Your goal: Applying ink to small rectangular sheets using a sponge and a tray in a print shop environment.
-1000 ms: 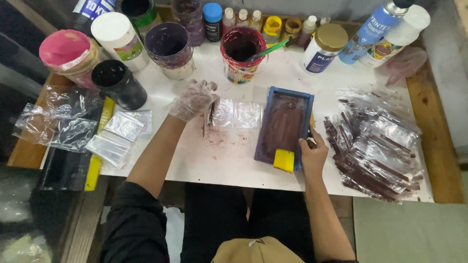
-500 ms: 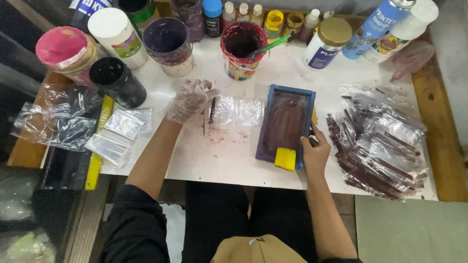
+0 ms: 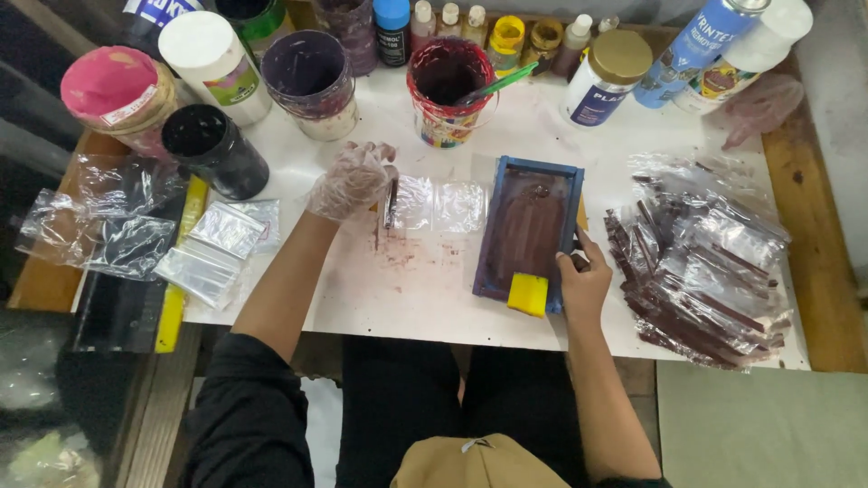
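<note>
Right hand [image 3: 583, 285] slid nearer yellow squeegee [image 3: 528, 294] | left hand [image 3: 353, 181] unmoved

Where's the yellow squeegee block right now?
In the head view, the yellow squeegee block sits on the near end of the blue-framed screen, right of centre, just left of the right hand.

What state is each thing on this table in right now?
Left hand: gloved, pressing a clear bag flat.
Right hand: bare, gripping the blue frame, which lies flat and ink-smeared.
Red bucket: open, green stick inside.
Black jar: open.
Gold-lidded jar: closed.
</note>
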